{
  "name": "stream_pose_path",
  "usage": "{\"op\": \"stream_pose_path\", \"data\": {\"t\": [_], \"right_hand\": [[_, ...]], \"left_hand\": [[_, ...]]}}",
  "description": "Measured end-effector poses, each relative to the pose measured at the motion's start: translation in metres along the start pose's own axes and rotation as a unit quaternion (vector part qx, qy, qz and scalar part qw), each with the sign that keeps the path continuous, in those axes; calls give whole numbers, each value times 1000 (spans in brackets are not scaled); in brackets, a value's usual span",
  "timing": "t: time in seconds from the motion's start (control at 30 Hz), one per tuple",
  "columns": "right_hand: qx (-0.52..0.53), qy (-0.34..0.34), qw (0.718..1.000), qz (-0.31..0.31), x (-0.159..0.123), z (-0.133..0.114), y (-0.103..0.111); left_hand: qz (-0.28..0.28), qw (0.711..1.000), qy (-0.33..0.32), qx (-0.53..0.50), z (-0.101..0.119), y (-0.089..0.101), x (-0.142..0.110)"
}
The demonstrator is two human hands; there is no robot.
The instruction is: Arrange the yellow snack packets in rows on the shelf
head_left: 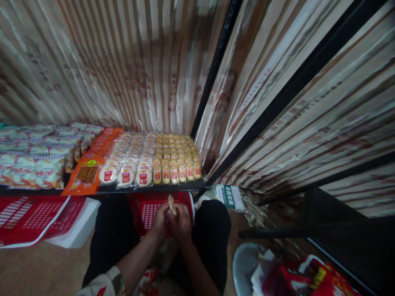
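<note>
My left hand (160, 218) and my right hand (182, 223) are close together between my knees, over a red basket (148, 213). Their fingers close on a small wrapped snack roll (171, 202), yellowish in a clear wrapper, which points up and away from me. It resembles the rows of yellow wrapped snack rolls (174, 172) standing at the shelf's right end. Left of those lie stacks of round white wrapped rice crackers (126, 176). My fingertips are partly hidden behind the hands.
An orange snack bag (89, 164) and white packaged snacks (46, 170) fill the black shelf's (148, 188) left. Another red basket (33, 218) and a white box (77, 226) stand below. Black poles (262, 127) rise before striped curtains. A grey basin (243, 267) holds packages at lower right.
</note>
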State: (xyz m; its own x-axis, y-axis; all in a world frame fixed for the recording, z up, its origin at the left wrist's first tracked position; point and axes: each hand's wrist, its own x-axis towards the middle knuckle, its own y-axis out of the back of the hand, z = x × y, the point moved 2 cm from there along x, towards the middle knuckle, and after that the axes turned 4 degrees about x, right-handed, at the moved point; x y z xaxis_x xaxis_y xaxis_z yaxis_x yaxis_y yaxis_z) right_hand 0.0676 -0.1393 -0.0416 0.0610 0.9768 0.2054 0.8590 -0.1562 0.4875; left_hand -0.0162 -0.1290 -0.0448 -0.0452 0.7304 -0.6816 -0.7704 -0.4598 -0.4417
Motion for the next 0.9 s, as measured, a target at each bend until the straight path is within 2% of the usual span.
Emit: {"op": "stream_pose_path", "data": {"t": [0.1,0.27,0.47,0.63,0.9], "right_hand": [[-8,-2,1000,7,2,2,3],[5,-6,1000,30,5,8,6],[22,-25,999,16,10,15,11],[-2,-25,999,41,15,16,17],[-43,-39,996,62,26,15,24]], "left_hand": [[8,1000,-20,5,2,-3,-6],[16,994,-104,21,9,-9,-15],[12,989,-135,65,16,-18,-19],[15,977,-175,122,17,-22,-16],[-37,969,-210,121,17,-35,-7]]}}
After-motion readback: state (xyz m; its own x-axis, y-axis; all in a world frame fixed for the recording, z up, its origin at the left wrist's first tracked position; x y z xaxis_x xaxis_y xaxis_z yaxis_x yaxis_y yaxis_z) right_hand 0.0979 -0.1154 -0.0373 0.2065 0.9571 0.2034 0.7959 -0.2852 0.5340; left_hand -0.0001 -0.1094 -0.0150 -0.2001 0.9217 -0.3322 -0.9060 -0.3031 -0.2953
